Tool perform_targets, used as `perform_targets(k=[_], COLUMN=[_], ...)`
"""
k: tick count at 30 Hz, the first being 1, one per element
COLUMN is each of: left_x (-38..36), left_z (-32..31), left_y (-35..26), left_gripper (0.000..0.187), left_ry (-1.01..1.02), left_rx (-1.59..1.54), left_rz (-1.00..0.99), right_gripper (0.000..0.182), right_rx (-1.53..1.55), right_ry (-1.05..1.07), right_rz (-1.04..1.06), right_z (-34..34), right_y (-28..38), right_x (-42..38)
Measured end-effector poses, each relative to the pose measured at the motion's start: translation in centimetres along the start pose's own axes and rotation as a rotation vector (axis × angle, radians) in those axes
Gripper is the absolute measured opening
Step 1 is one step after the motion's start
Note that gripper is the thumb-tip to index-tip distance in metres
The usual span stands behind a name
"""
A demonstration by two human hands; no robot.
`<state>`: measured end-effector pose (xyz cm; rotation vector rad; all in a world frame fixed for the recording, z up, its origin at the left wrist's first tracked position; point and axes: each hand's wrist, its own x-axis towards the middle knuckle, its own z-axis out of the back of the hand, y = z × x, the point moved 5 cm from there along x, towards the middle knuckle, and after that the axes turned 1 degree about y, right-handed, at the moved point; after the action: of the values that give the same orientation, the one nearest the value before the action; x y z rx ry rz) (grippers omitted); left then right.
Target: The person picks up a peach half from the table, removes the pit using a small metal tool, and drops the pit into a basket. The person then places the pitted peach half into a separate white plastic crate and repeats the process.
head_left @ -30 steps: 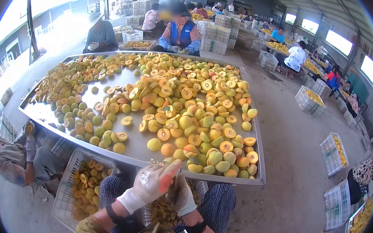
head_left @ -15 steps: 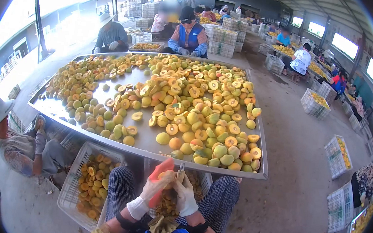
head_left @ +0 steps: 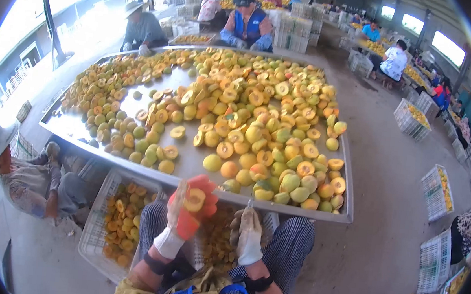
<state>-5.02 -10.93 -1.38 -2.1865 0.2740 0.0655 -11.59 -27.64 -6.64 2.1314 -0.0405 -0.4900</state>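
Observation:
My left hand (head_left: 184,213), in a white glove with an orange-red palm, holds a halved yellow fruit (head_left: 194,200) with its cut face showing. My right hand (head_left: 248,233), in a pale glove, is closed around a small tool (head_left: 250,203) whose metal tip points up toward the table edge. Both hands are above my lap, apart from each other. Beyond them, whole and halved fruits (head_left: 254,132) lie heaped on a metal-topped table (head_left: 189,154). Below and between the hands is a crate of cut fruit (head_left: 220,236), partly hidden.
A white crate (head_left: 91,229) of fruit halves stands left of my legs. One person (head_left: 28,184) in a hat sits at the left; two people (head_left: 250,26) (head_left: 145,28) sit across the table. More crates (head_left: 438,195) and people are at the right and back.
My hands have moved apart. The left has turned and opened its palm side to view, showing the fruit half; the right has shifted right with the tool. The camera view has shifted slightly.

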Motion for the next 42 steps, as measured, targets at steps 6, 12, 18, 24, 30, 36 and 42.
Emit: perform_targets(k=[6,12,18,24,30,36,42], left_x=[1.0,-1.2,-2.3,-3.3,-2.4,-1.8,-2.4], left_z=[1.2,-0.5,-1.3,-1.3,-1.3,-1.1,-0.5], left_y=[0.8,1.1,1.9,1.7,2.1,3.0,2.8], left_gripper=[0.042,0.041,0.042,0.04,0.053,0.036,0.037], left_ry=[0.082,0.098,0.095,0.109,0.079,-0.009,0.056], left_rx=[-0.289,-0.122,0.036,0.19,0.097,0.068,0.048], left_rz=[0.043,-0.039,-0.097,-0.11,0.04,0.075,0.058], right_gripper=[0.039,0.03,0.029,0.03,0.031,0.034,0.045], right_rx=[-0.235,-0.547,-0.545,-0.494,-0.631,-0.649,-0.504], right_ry=[0.189,0.274,0.261,0.257,0.253,0.314,0.409], right_rz=[0.155,0.408,0.226,0.232,0.266,0.28,0.07], right_z=[-2.8,-4.9,-4.4,-4.4,-3.5,-2.8,-3.7], right_y=[0.3,-1.1,-3.1,-4.8,-6.1,-6.7,-4.4], right_x=[-2.4,-2.4,-2.2,-2.9,-1.8,-1.5,-3.2])
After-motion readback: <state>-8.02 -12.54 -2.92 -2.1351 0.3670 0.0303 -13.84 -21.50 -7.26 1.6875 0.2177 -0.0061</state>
